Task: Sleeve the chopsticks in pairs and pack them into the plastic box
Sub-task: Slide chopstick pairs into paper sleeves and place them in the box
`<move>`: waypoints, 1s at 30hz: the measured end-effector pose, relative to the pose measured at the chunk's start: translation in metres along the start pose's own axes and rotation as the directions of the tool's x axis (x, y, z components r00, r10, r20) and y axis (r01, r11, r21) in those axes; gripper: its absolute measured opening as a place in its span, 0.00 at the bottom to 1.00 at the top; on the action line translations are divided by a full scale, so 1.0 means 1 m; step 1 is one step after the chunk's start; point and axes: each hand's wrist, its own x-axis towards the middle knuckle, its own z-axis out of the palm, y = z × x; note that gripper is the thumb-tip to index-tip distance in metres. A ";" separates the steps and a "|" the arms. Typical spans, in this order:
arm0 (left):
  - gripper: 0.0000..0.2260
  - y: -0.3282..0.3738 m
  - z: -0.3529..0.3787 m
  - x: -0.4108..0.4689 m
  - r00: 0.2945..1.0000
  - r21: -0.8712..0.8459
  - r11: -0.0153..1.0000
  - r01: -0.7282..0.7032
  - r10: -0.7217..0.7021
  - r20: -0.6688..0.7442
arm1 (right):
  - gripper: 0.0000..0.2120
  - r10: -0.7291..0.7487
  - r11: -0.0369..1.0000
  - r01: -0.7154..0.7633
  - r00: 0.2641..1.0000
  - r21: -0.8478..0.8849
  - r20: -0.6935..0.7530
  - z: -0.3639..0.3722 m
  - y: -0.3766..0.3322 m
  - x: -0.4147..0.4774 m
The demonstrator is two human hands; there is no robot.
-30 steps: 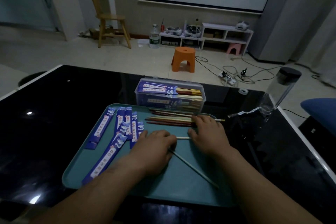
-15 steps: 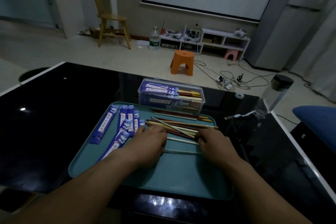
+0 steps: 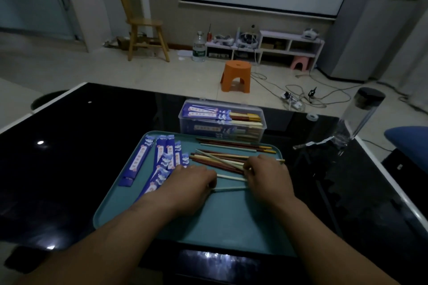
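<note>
1. The left hand [image 3: 192, 183] lay knuckles-up near the middle of the tray [image 3: 208, 227]. Its fingers were curled, and the tips looked pinched on the 9 o'clock ends of two pale chopsticks [image 3: 231, 177].
2. The right hand [image 3: 268, 176] covered the 3 o'clock ends of the same sticks. Its fingers were bent, with the tips on the pile of loose chopsticks [image 3: 217, 158]. Its palm hid the underside, so I could not tell whether it gripped anything.
3. The two pale sticks lay almost side by side between the hands, slightly apart and not quite parallel.
4. To do this step well, I judged the pair should be drawn together, the tips evened up, and the pair lifted clear of the pile before a sleeve was picked.
5. The sleeves [image 3: 162, 157] were fanned at 10 o'clock on the tray, just beside the left hand, and some overlapped. One would need sliding free without dragging the others.
6. The box [image 3: 222, 120] stood open on the table [image 3: 81, 146] at 12 o'clock, touching or just past the tray's far rim. It already held sleeved pairs lying flat.
7. The dark and pale sticks in the pile were crossed at 1 o'clock, between the hands and the box. A low carry could catch and scatter them.
8. A clear bottle [image 3: 363, 111] with a dark lid stood at 2 o'clock near the table edge, with a crumpled wrapper [image 3: 324, 142] by it. Both were well apart from the work.
</note>
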 end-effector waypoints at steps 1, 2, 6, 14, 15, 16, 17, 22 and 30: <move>0.04 0.000 0.000 0.002 1.000 0.014 1.000 0.000 0.000 -0.006 | 0.07 0.001 1.000 -0.001 1.000 -0.006 -0.014 0.000 0.000 0.003; 0.04 0.000 0.001 0.002 1.000 0.027 1.000 -0.003 0.003 -0.008 | 0.06 0.008 1.000 -0.008 1.000 -0.004 -0.011 0.002 0.000 0.003; 0.03 0.001 0.001 0.002 1.000 0.048 0.999 0.006 -0.005 -0.027 | 0.05 0.016 0.999 -0.016 0.999 -0.033 0.028 -0.001 0.002 0.001; 0.02 -0.003 -0.005 -0.002 0.989 0.003 1.000 0.019 -0.018 -0.148 | 0.04 0.011 0.997 -0.026 0.979 0.073 0.201 -0.029 0.001 -0.026; 0.02 -0.004 -0.005 -0.004 0.987 -0.007 1.000 0.018 -0.019 -0.162 | 0.04 0.001 0.996 -0.022 0.969 0.084 0.248 -0.031 0.000 -0.031; 0.03 -0.004 -0.004 -0.006 0.986 -0.016 1.000 0.016 -0.019 -0.168 | 0.04 -0.003 0.995 -0.026 0.959 0.096 0.282 -0.031 -0.001 -0.036; 0.03 -0.005 -0.003 -0.008 0.986 -0.022 1.000 0.012 -0.015 -0.166 | 0.04 -0.008 0.993 -0.027 0.954 0.111 0.299 -0.031 -0.003 -0.038; 0.04 -0.001 -0.002 -0.015 0.992 -0.029 1.000 0.008 -0.011 -0.129 | 0.02 -0.015 0.984 -0.044 0.944 0.172 0.330 -0.033 -0.009 -0.048; 0.08 -0.001 -0.005 -0.020 0.996 -0.152 0.988 -0.040 0.027 -0.087 | 0.06 0.005 0.918 -0.121 0.955 0.377 0.296 -0.035 -0.001 -0.060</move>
